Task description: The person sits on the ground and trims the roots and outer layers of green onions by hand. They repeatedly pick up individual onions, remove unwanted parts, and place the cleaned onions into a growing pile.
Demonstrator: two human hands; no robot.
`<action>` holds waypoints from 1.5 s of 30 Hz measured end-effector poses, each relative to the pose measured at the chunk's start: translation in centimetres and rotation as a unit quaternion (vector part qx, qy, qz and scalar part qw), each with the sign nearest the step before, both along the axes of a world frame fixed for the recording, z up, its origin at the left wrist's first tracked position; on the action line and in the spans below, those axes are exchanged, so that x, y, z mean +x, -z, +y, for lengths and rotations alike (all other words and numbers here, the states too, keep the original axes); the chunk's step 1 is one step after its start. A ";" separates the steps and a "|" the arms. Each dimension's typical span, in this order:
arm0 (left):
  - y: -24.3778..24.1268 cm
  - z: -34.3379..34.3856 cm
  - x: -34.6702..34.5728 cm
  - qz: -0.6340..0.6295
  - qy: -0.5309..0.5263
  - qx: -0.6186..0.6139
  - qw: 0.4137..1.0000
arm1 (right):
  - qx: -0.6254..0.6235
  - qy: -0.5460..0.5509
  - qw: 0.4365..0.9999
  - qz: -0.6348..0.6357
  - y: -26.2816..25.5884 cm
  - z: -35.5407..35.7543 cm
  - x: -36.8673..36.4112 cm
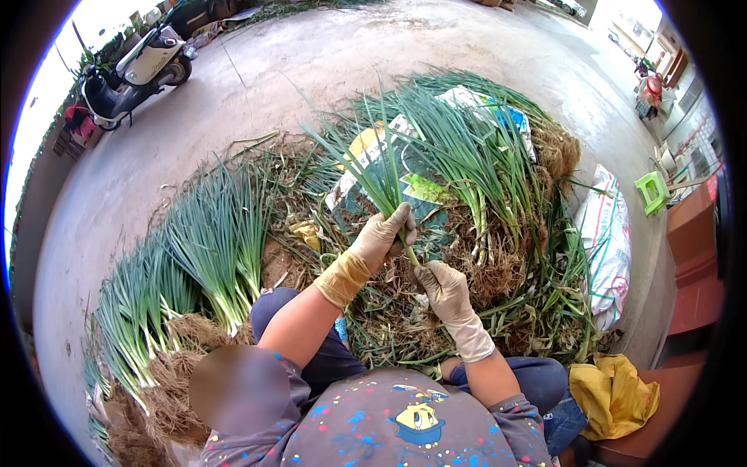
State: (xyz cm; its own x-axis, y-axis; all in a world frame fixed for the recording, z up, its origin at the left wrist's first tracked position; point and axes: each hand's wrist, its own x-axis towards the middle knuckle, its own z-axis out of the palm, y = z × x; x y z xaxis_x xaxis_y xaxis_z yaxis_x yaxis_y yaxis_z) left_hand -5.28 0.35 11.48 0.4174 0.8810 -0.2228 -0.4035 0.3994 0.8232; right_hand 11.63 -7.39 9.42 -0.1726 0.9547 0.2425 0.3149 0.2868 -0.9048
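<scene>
My left hand point(388, 233), in a soiled pale glove, is closed round the stem of a green onion plant point(382, 184) whose leaves fan up and away from me. Lower on the same stem, the gloved fingers of my right hand point(440, 286) pinch the pale end; its roots are mostly hidden by that hand. Untrimmed green onions point(484, 163) with brown, matted roots lie heaped beyond my right hand. On my left, bunches of green onions point(216, 239) lean in a row, white stems and roots towards me.
Loose leaves and root scraps point(391, 333) cover the ground before my lap. A stuffed white woven sack point(607, 245) and a green plastic stool point(652, 191) are at the right, a yellow cloth or bag point(613, 397) beside my right knee. A scooter point(146, 67) stands far left.
</scene>
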 end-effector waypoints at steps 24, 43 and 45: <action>2.7 1.2 -0.3 -0.020 -0.159 -0.009 0.987 | 0.170 0.258 0.920 -0.240 2.2 0.0 5.1; 1.7 0.2 1.3 0.083 -0.229 0.027 0.970 | 0.114 0.144 0.974 -0.134 2.1 2.3 0.5; 1.8 0.3 1.3 0.082 -0.236 0.022 0.968 | 0.081 0.161 0.978 -0.101 1.7 1.7 0.6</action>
State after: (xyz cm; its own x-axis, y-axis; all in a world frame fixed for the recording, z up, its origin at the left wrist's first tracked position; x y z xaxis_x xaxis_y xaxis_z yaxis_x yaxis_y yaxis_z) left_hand -4.02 0.65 9.64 -0.0712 0.9752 -0.2097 -0.3950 0.1655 0.9037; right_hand 12.20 -5.65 7.73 0.0706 0.9194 0.3870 0.5802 0.2778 -0.7656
